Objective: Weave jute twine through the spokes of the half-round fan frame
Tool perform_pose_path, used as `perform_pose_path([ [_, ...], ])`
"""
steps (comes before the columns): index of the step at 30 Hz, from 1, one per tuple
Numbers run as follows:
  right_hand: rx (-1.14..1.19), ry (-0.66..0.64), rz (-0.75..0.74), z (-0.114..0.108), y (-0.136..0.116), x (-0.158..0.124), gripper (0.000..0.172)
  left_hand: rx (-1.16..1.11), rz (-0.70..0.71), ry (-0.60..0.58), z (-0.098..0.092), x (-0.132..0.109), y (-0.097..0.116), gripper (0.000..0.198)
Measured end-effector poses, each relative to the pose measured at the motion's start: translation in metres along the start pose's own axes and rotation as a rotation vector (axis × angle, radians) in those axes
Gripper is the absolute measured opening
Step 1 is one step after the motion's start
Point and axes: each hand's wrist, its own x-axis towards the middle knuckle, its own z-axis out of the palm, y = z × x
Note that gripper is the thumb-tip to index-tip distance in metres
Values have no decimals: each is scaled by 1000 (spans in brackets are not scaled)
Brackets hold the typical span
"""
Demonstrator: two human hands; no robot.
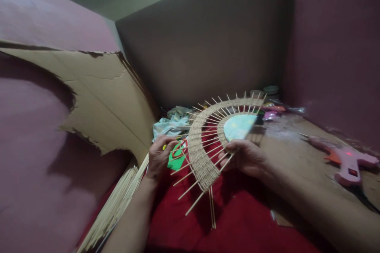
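My right hand grips a half-round woven fan by its inner edge, thumb in front and fingers behind. The fan has thin sticks spreading out like rays, a wide outer band and a narrow inner band of tan twine. Pale blue patterned fabric covers its half-circle centre. Two thin sticks hang below its lower end. My left hand is beside the outer stick tips on the left, thumb and forefinger closed in a pinch. What lies between those fingertips is too small to make out.
A pink glue gun with a lit red light lies on the board at right. A bundle of thin sticks leans at lower left, below torn cardboard. Crumpled fabric, a green piece and red cloth lie around the fan.
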Motion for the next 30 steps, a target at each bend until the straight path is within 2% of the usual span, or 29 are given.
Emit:
perform_pose_path([
  [4,-27,-16,5,-1,-2,0,11,-128,-257,52,1,2,2,14],
  [12,-29,-53,35,-6,-8,-2,11,-625,-724,-29,-2,10,7,30],
  [15,-16,-81,40,-6,-8,-2,12,-786,-836,-87,-5,9,7,31],
  [18,0,-93,48,-6,-8,-1,12,-869,-827,-121,-7,8,5,29],
  [21,25,-123,60,-4,-6,-1,13,-841,-778,-151,-2,7,7,32],
  [24,26,-140,62,-4,-3,-2,13,-730,-728,-144,9,4,13,35],
  [27,4,-144,76,-5,0,-3,13,-622,-626,-122,19,0,19,28],
  [30,-4,-138,97,-6,1,-4,15,-467,-559,-157,20,0,21,23],
])
